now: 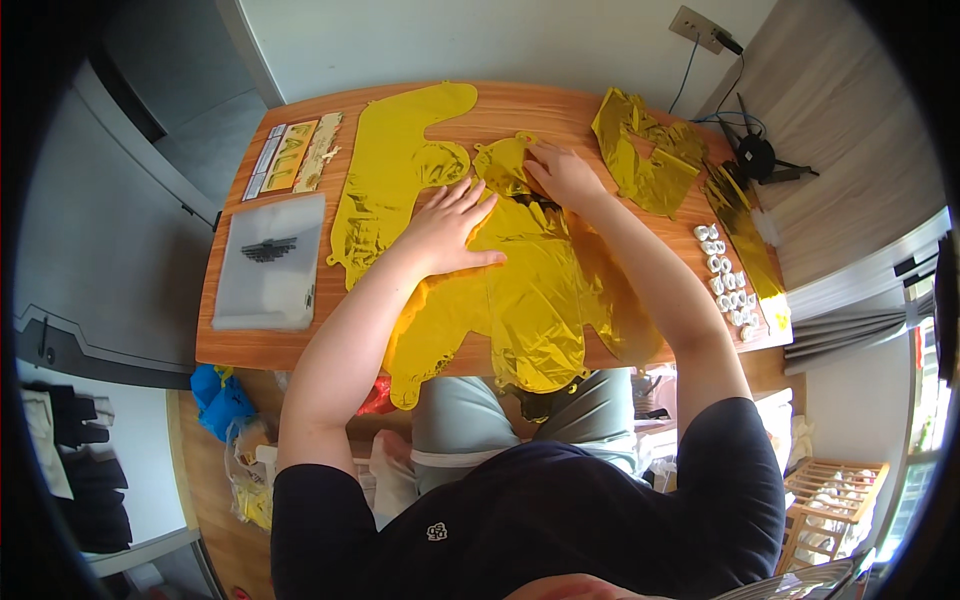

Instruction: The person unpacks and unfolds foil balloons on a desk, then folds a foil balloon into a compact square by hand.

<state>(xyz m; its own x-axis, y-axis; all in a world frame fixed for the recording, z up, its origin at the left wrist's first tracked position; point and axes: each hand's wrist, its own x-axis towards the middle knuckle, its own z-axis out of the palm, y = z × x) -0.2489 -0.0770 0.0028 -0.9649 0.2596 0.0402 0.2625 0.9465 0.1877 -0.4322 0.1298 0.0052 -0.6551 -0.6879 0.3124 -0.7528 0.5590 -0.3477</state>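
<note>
A large flat gold foil balloon (540,320) lies uninflated across the middle of the table, its lower lobes hanging over the front edge. My left hand (455,230) rests on it with fingers spread, pressing the foil down. At the balloon's far end, my right hand (565,175) has its fingers bent around the foil's edge beside a small tab. Its fingertips are partly hidden. Another flat gold foil balloon (385,130) lies to the left, long and curved, next to my left hand and partly beneath the first one's edge.
On the wooden table (560,105), clear plastic bags (265,290) with dark strips and printed cards (290,160) lie left. Crumpled gold foil (650,165), several white ribbon rolls (725,275) and a folded gold strip (745,230) are right. A black router (758,155) stands behind.
</note>
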